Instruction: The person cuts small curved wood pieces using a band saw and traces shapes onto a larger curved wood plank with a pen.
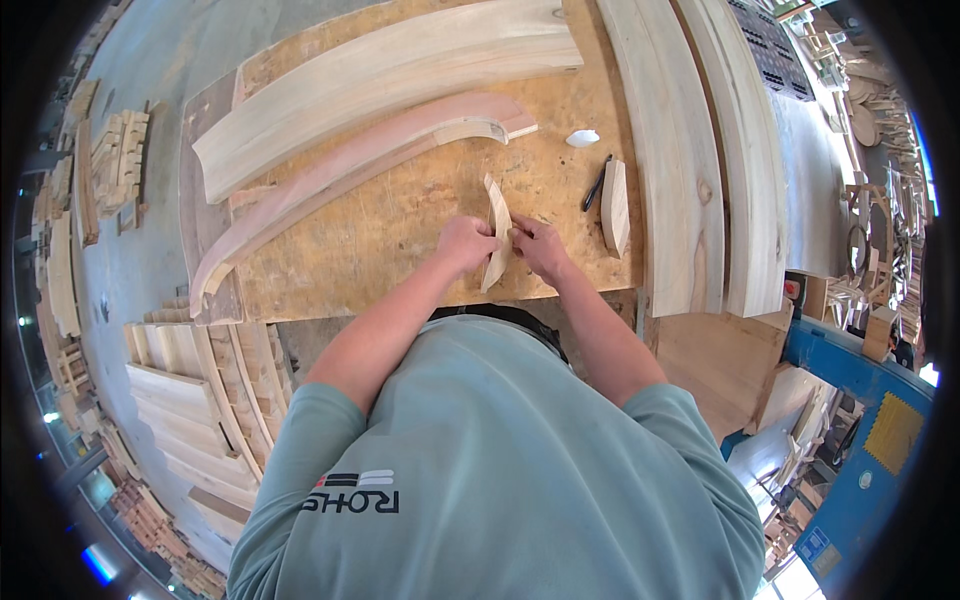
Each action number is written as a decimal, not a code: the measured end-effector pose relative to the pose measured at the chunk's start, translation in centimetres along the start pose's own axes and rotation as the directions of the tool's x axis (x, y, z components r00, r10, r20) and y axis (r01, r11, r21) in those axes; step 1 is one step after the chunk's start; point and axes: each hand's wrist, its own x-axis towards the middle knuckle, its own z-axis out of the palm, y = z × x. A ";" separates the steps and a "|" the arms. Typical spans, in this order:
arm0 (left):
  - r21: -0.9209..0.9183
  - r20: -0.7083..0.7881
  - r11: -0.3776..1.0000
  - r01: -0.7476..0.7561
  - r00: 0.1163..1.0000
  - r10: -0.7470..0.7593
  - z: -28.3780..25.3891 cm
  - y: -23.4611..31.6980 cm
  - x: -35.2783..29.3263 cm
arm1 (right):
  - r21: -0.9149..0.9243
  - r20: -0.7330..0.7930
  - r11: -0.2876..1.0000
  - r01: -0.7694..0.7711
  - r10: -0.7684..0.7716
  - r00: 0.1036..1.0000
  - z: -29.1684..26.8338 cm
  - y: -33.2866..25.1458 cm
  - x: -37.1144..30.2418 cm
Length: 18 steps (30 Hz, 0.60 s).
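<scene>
We have the strip (500, 218), a slim curved piece of pale wood, near the front edge of the table (340, 250), its long axis pointing away from us. Our left hand (466, 243) is closed narrowly on it, thumb and fingers at its left side. Our right hand (541, 249) has its fingers drawn together at the right side, about level with the left; whether they pinch the strip or only touch it, we cannot tell.

As far as we can judge, the shaping is well along: the strip has its curve and tapers at the far end. The handling is unfinished, since we have not set it down or joined it to anything. How smooth its faces are is too small for us to tell.

The block (615, 210) lies to our right, apart from both hands, with the pen (597, 185) just beside it and a white thing (582, 138) farther off. Beyond our hands lie the pinkish rail (350, 172), bent along its length, and the wide board (390, 85), both already curved and neither in our grip
</scene>
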 end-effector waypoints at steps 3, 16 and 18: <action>0.001 -0.014 1.000 -0.014 1.000 0.014 0.2 0.2 -0.3 | -0.009 -0.013 1.000 -0.029 0.028 1.000 0.0 -0.8 -0.4; -0.037 0.003 0.999 -0.035 0.999 0.035 0.3 -0.4 -0.1 | -0.466 0.024 0.859 0.211 -0.226 0.974 0.6 -6.4 3.4; -0.063 0.004 0.998 -0.030 1.000 0.030 0.2 -0.1 -0.3 | -0.460 0.039 0.860 0.221 -0.229 0.973 0.4 -6.1 4.0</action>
